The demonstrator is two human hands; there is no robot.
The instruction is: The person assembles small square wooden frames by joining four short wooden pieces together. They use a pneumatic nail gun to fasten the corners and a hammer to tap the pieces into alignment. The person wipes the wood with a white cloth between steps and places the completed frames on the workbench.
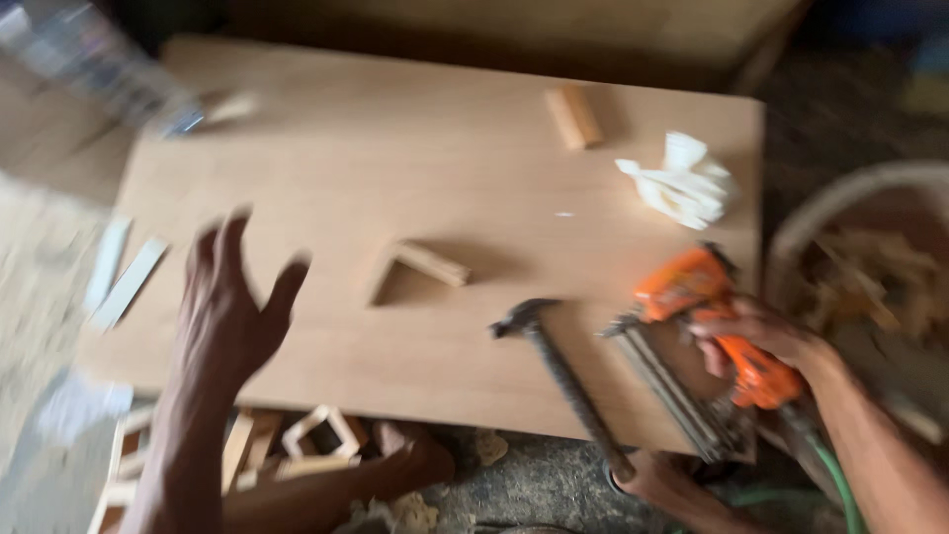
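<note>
Nearest the camera, under the front edge of the board, small square wooden frames [321, 432] lie on the floor among scraps, partly hidden. Just above them the left hand [229, 307] hovers over the board's near-left part, fingers [235, 237] spread wide and holding nothing; it is blurred, so it looks mid-motion. On the right, the right hand [756, 336] has its fingers wrapped tight round the grip of an orange nail gun [707, 326], whose long metal magazine slants down toward the near edge, with a green hose [835, 475] trailing off beside the wrist. A hammer [563, 381] lies just left of the gun, head pointing away, handle running back to the board's edge. Farther in, about mid-board, sits a small wooden corner piece [420, 267], two short strips meeting at an angle, well apart from both hands. To work it well, the free hand should probably press the strips flat and square, fingertips kept clear of the joint, while the gun's nose sits straight on the seam before firing; the hose wants slack so it does not tug the aim. Beyond lie a crumpled white rag [682, 183] and a short wooden block [573, 117] near the far edge of the desk [395, 148].
</note>
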